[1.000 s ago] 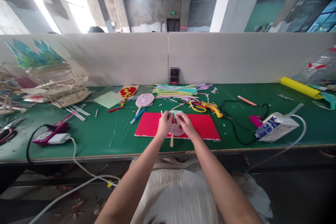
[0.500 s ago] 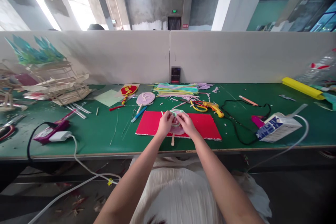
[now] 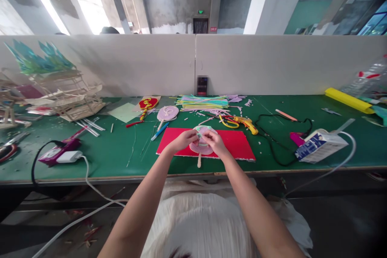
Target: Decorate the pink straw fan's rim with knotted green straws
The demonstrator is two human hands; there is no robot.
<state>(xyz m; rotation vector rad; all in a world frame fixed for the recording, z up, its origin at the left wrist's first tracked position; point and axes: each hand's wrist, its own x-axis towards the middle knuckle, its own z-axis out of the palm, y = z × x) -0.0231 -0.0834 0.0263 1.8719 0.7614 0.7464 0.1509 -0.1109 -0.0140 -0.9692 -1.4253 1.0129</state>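
A round lilac fan (image 3: 202,150) with a short pale handle (image 3: 199,162) lies on a red board (image 3: 236,145), its handle toward me. Over the upper part of the disc runs a thin pale green strip (image 3: 200,129), curved on its face. My left hand (image 3: 185,140) comes in from the left, thumb and fingers pinched at the strip. From the right, my right hand (image 3: 214,140) pinches at the same strip, close to the other fingertips. The fingers hide part of the strip and the disc's middle.
Behind the board lie a bundle of coloured strips (image 3: 202,102), a yellow glue gun (image 3: 246,125), another lilac fan (image 3: 168,113), a red fan (image 3: 148,104) and a blue pen (image 3: 160,131). A carton (image 3: 322,147) stands right; a stick model (image 3: 71,92) stands left.
My left hand has shifted left and flattened, its wrist farther out, uncovering more of the disc. The right hand stays near the same spot. The fan has barely moved.
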